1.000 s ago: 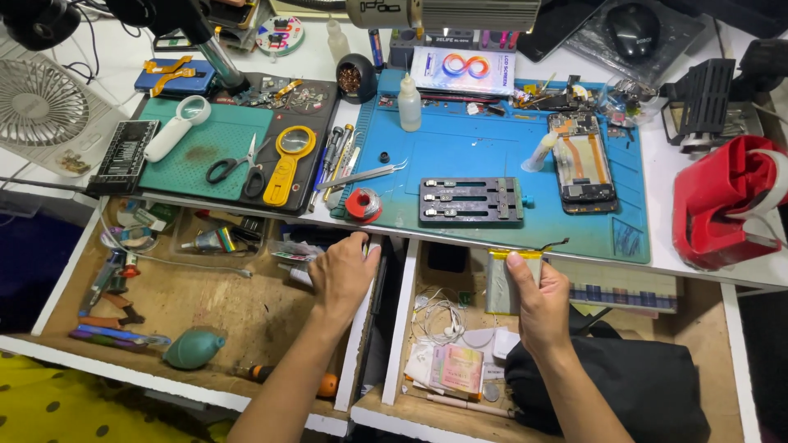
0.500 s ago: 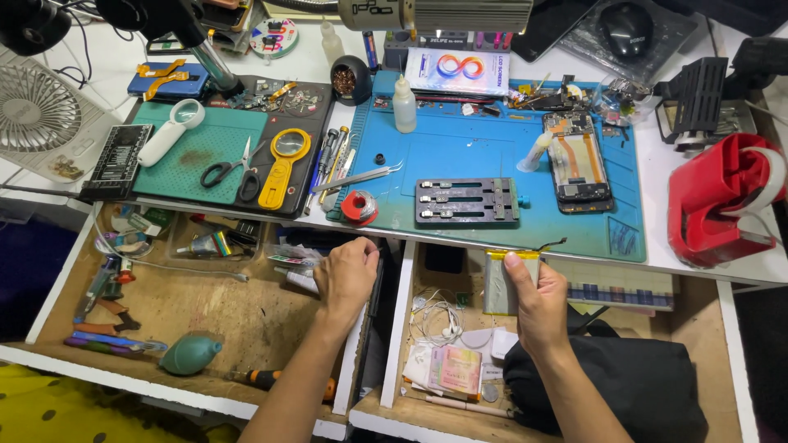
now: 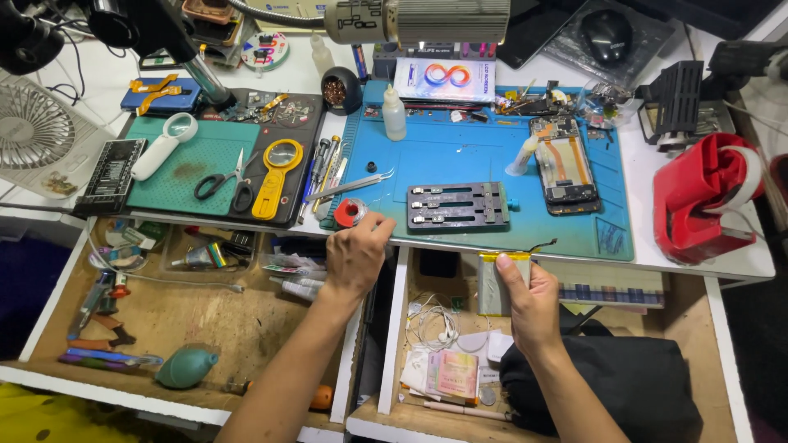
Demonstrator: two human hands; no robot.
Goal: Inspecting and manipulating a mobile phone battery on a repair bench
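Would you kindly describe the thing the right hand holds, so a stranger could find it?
Start at the blue work mat, then drop below its front edge to the open right drawer. There the right hand grips a flat silvery battery pack, the only item with yellow tape along its top.

A flat silver rectangular battery with a yellow top strip stood upright; a small red tape roll lay flat at the mat's edge.

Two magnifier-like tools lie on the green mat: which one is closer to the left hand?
The yellow magnifier, right of the scissors. The white magnifier lies at the mat's far left corner, farther from the left hand.
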